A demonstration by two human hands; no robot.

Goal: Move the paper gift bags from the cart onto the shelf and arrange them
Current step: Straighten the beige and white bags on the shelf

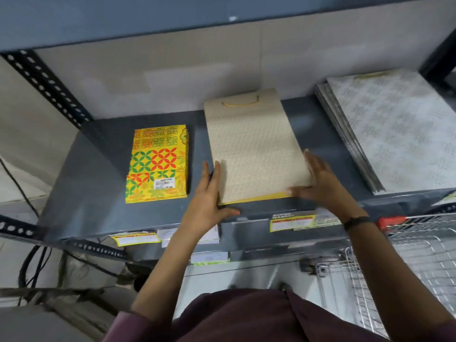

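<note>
A beige patterned gift bag (254, 146) with a gold cord handle lies flat in the middle of the grey shelf (98, 193), handle towards the wall, a yellow edge showing at its near end. My left hand (209, 193) rests flat against its near left edge, fingers extended. My right hand (320, 178) presses on its near right corner, thumb along the bottom edge. To the left lies a stack of yellow bags (158, 164) with red and green patterns and a price sticker. A stack of larger white patterned bags (394, 134) fills the shelf's right end.
A wire cart (419, 255) with a red handle stands at the lower right, below the shelf edge. Yellow price labels (292, 222) hang on the shelf front. A perforated upright (44, 82) stands at the left. Cables lie on the floor at the lower left.
</note>
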